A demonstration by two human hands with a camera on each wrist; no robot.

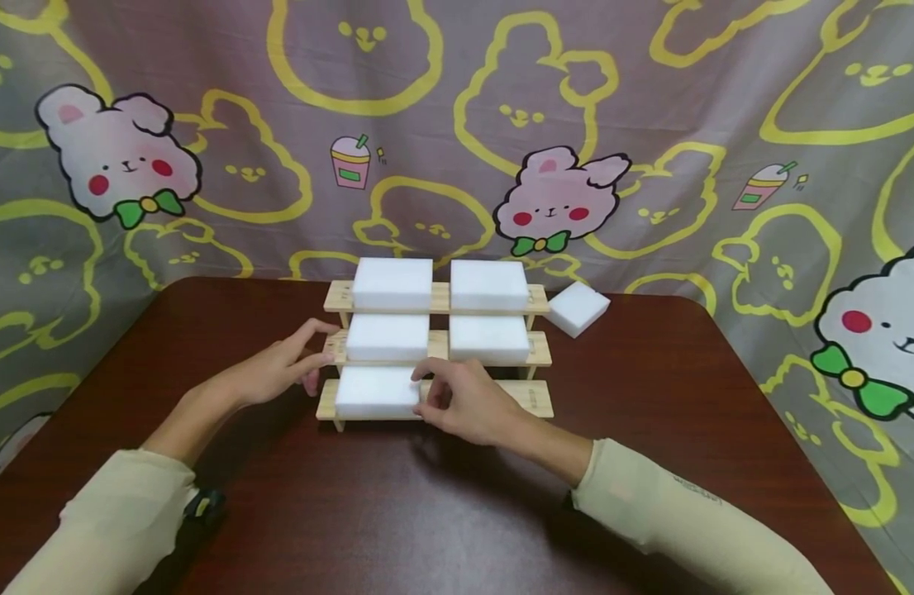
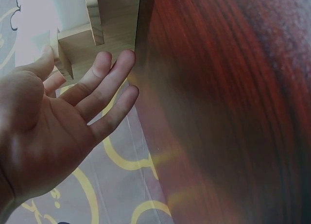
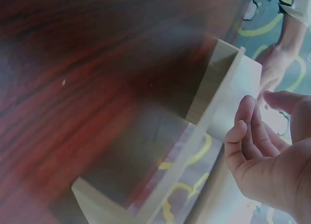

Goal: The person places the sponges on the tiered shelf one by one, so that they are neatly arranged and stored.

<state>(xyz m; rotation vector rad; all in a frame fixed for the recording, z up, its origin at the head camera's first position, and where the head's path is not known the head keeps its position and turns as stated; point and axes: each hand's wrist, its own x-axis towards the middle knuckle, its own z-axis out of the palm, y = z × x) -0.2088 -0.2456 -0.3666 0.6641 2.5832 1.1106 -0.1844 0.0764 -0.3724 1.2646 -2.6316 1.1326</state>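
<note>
A three-tier wooden rack [image 1: 487,388] stands on the table, with white foam blocks on its tiers. My right hand [image 1: 468,401] holds the right end of the foam block [image 1: 375,388] on the lowest tier, index finger at its back and thumb at its front. In the right wrist view the other fingers of that hand curl inward. My left hand [image 1: 278,368] grips the left end of the middle tier between thumb and index finger. Its other fingers [image 2: 114,85] reach out loosely below, in the left wrist view.
Two foam blocks sit on the top tier, a left one [image 1: 392,281] and a right one [image 1: 488,283]. The middle tier bears two more. Another loose block [image 1: 578,308] lies on the dark wood table [image 1: 650,380], right of the rack. A patterned curtain [image 1: 427,124] hangs behind.
</note>
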